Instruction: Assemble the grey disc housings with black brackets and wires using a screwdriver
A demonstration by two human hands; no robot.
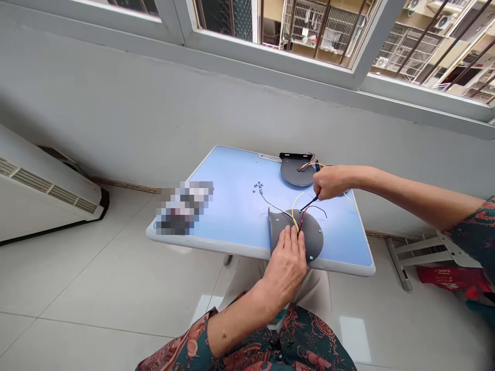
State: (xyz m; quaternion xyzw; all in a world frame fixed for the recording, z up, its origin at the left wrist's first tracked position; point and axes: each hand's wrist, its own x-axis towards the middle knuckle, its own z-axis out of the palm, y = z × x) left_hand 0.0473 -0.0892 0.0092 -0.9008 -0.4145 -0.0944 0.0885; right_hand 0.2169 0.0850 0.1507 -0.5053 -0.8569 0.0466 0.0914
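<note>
Driving a screw looked like the step in hand, on the near grey plate (314, 238), which lay at the front edge of the tabletop (228, 216), right of centre. Three bright screw heads (320, 231) showed near its rim, apparently in; a fourth spot sat under the tip of the screwdriver (310, 203), seemingly in progress. Tightness couldn't be told, and part of the plate was covered. The far grey plate (294, 173), with a black bracket (296, 156) along its back edge, lay near the far side; fasteners there were too small to judge. Small dark screws (260, 185) lay loose left of both plates, so more fastening was probably left. Yellow wire (293, 208) and others rose unconnected from the near plate's middle.

Hands: left hand (289, 257) lay flat, palm down, fingers straight and together on the plate, grasping nothing; forearm angled up from lower left. Right hand (327, 183) was clenched round the screwdriver's handle, forearm reaching in from the right, shaft slanting down-left onto the plate.
</note>
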